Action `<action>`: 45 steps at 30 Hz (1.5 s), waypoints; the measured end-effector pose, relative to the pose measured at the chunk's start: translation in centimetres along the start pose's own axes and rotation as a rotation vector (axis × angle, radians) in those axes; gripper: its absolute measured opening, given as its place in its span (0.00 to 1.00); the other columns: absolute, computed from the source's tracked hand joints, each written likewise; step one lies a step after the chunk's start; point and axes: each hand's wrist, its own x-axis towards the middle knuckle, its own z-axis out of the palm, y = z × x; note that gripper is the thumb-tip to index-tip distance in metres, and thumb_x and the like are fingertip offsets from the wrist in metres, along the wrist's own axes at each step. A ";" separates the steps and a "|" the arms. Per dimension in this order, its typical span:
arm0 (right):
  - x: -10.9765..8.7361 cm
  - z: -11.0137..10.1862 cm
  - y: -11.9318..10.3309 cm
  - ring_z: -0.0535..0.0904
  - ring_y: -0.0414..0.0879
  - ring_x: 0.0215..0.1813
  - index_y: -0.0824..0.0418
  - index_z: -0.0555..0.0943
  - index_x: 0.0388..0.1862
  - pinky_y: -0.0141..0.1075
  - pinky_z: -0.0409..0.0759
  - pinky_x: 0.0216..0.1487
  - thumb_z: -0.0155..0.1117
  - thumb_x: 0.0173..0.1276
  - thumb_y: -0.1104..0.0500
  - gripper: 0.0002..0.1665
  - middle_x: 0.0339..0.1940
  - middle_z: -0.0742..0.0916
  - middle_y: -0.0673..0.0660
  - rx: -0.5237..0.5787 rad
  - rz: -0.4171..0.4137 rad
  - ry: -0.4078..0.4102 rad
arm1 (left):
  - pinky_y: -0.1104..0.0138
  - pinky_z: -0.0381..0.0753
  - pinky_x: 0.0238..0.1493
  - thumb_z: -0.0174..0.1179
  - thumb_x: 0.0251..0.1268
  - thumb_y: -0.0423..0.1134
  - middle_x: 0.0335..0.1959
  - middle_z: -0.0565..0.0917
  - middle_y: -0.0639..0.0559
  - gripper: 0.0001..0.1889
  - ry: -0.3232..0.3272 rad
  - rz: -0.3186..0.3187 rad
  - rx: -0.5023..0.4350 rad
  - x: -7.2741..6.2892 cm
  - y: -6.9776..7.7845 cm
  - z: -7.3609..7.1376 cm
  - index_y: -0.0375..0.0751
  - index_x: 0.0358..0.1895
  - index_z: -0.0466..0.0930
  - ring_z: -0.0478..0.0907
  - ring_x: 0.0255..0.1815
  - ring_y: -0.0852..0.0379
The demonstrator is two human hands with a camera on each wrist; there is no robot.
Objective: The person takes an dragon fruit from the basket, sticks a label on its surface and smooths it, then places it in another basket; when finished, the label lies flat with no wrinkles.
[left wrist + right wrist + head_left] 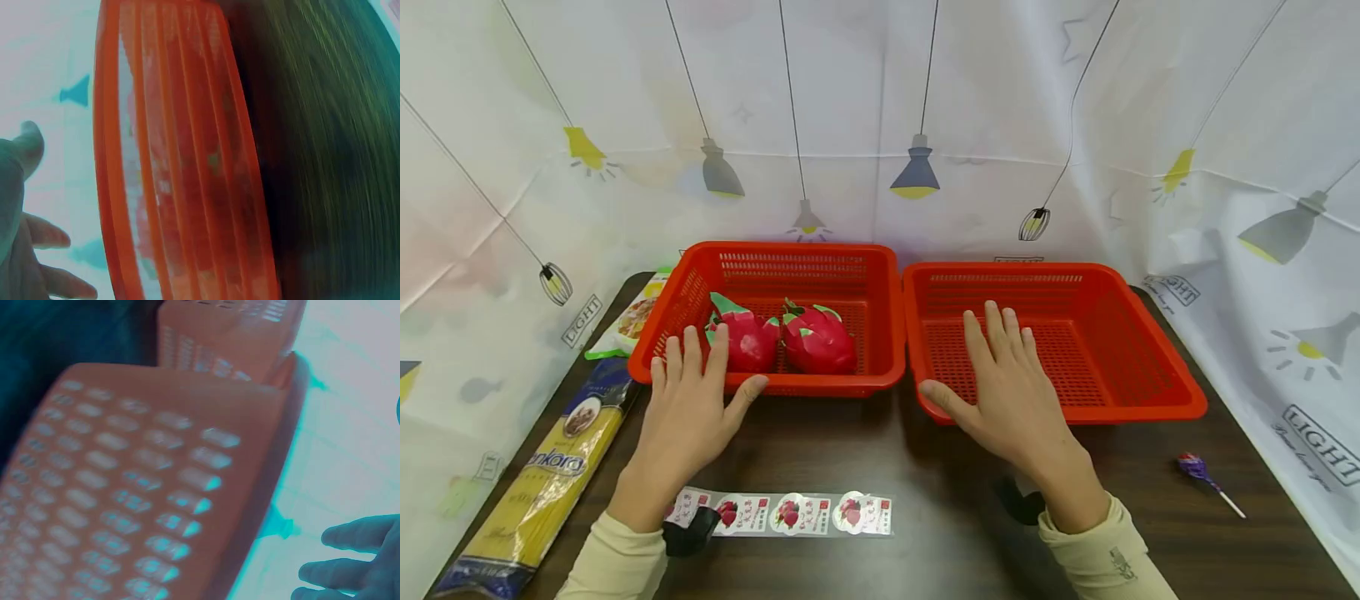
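Observation:
My left hand (688,412), fingers straight and thumb spread, hovers at the front left corner of the left red basket (767,385). Two dragon fruits lie in that basket: one dragon fruit (752,340) partly behind my fingertips, the other dragon fruit (818,342) to its right. Above the front left part of the right red basket (1138,413), my right hand (1011,392) is stretched flat with nothing in it. In the left wrist view the basket's slotted side (181,150) stands beside my fingers. The right wrist view has the perforated basket wall (125,469) beside my fingertips (344,537).
A strip of dragon fruit stickers (805,514) lies in front, partly behind my left wrist. Along the left edge are a pasta pack (553,467) and a green-white food packet (632,321). A lollipop (1202,475) lies at right. A lamp-print cloth (850,100) hangs behind.

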 end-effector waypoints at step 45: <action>19.5 2.6 -10.9 0.71 0.44 0.35 0.61 0.74 0.38 0.36 0.72 0.38 0.67 0.66 0.33 0.31 0.29 0.74 0.53 -0.126 -0.144 -0.750 | 0.34 0.69 0.65 0.61 0.71 0.34 0.69 0.72 0.26 0.22 0.189 -0.070 -0.040 -0.6 -6.6 -1.6 0.24 0.63 0.77 0.69 0.71 0.26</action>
